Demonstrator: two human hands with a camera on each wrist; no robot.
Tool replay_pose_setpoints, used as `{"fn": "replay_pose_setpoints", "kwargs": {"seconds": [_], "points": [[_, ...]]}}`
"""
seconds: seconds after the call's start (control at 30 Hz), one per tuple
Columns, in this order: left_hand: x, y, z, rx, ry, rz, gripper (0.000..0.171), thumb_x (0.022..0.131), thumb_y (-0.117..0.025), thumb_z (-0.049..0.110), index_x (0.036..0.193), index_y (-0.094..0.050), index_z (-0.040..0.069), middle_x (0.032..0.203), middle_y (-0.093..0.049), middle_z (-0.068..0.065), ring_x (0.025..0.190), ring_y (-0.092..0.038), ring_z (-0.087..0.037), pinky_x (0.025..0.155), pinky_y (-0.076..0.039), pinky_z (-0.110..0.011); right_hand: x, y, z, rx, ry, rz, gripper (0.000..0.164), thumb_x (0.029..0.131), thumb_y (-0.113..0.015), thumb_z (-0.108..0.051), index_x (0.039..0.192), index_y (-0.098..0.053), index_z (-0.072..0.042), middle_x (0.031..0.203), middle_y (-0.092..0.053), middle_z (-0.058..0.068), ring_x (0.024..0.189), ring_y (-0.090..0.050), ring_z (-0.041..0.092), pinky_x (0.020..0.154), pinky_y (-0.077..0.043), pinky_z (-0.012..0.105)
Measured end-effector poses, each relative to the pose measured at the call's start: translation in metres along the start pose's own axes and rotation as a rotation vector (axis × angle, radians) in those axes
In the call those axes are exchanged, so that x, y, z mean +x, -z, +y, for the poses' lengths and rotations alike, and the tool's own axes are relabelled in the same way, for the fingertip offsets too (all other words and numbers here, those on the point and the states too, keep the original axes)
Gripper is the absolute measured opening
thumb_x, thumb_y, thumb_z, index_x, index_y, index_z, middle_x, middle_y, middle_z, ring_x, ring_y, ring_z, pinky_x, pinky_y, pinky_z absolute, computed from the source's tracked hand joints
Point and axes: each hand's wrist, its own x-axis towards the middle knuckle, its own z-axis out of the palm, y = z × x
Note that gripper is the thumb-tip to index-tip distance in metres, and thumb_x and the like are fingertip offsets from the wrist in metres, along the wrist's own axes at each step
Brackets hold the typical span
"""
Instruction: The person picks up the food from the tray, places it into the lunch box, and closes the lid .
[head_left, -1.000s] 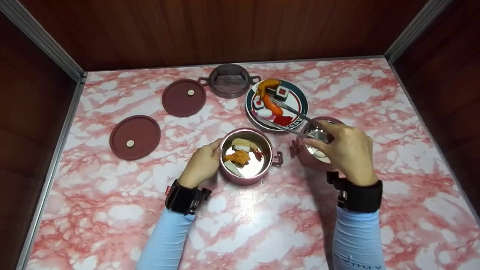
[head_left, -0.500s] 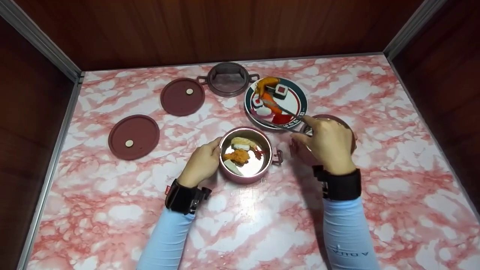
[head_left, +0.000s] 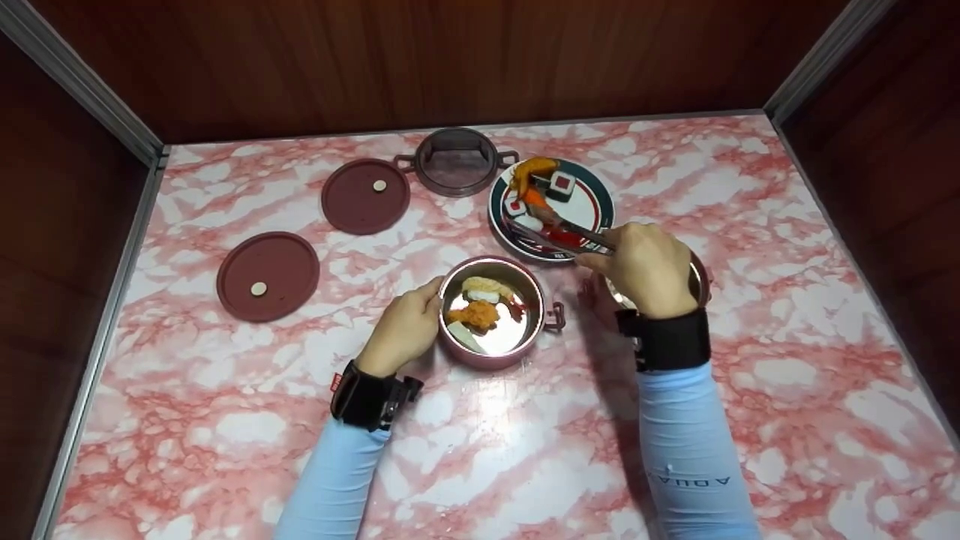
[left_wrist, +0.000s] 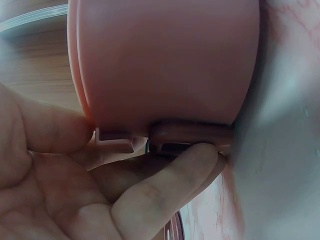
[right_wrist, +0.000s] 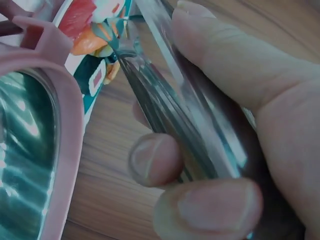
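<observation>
Holds metal tongs (head_left: 581, 235) in the right hand (head_left: 646, 268), with thumb and fingers clamped round them. Points them over the plate (head_left: 591, 206) at the orange piece (head_left: 533, 197), well ahead of the knuckles; cannot tell whether pinched between the tips or merely touched. Grips a side handle (left_wrist: 192, 133) of the pink pot (head_left: 489, 361) in the left hand (head_left: 400, 331).
</observation>
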Motion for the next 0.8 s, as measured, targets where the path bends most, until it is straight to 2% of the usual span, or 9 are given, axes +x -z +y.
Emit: {"fn": "replay_pose_setpoints", "kwargs": {"seconds": [0.17, 0.4, 0.5, 0.6, 0.8], "points": [[0.001, 0.0, 0.0, -0.002, -0.009, 0.0, 0.043, 0.104, -0.044, 0.014, 0.146, -0.05, 0.009, 0.14, -0.054, -0.016, 0.129, -0.05, -0.032, 0.11, -0.036, -0.044, -0.001, 0.001, 0.001, -0.01, -0.029, 0.03, 0.032, 0.078, -0.082, -0.048, 0.084, -0.081, -0.017, 0.066, -0.066, 0.012, 0.056, -0.06, 0.032, 0.045, -0.041, 0.046], [0.0, 0.0, 0.001, -0.002, -0.004, -0.003, 0.043, 0.104, -0.044, 0.015, 0.147, -0.048, 0.007, 0.141, -0.053, -0.015, 0.13, -0.049, -0.032, 0.111, -0.036, -0.043, -0.008, -0.003, 0.004, -0.031, 0.019, 0.137, 0.033, 0.078, -0.082, -0.048, 0.064, -0.073, -0.019, 0.059, -0.061, 0.005, 0.053, -0.058, 0.03, 0.043, -0.039, 0.045], [0.001, 0.0, 0.001, -0.003, -0.001, -0.006, 0.044, 0.104, -0.043, 0.015, 0.147, -0.047, 0.006, 0.142, -0.052, -0.016, 0.131, -0.048, -0.032, 0.111, -0.035, -0.043, -0.01, -0.006, 0.006, -0.027, 0.02, 0.157, 0.032, 0.078, -0.082, -0.046, 0.062, -0.07, -0.021, 0.057, -0.059, 0.003, 0.051, -0.056, 0.028, 0.043, -0.038, 0.045], [0.001, 0.0, 0.001, -0.001, 0.004, -0.007, 0.044, 0.104, -0.043, 0.015, 0.147, -0.047, 0.007, 0.143, -0.051, -0.016, 0.131, -0.048, -0.032, 0.112, -0.035, -0.043, -0.009, -0.006, 0.006, -0.022, 0.018, 0.146, 0.034, 0.078, -0.082, -0.045, 0.06, -0.068, -0.02, 0.057, -0.058, 0.003, 0.051, -0.055, 0.028, 0.044, -0.037, 0.045], [0.0, 0.0, 0.002, 0.001, 0.005, -0.01, 0.044, 0.104, -0.044, 0.014, 0.147, -0.047, 0.006, 0.142, -0.052, -0.016, 0.131, -0.048, -0.033, 0.112, -0.034, -0.044, -0.003, -0.002, 0.004, -0.009, -0.011, 0.075, 0.033, 0.078, -0.082, -0.047, 0.066, -0.074, -0.017, 0.06, -0.062, 0.006, 0.054, -0.057, 0.029, 0.045, -0.039, 0.044]]}}
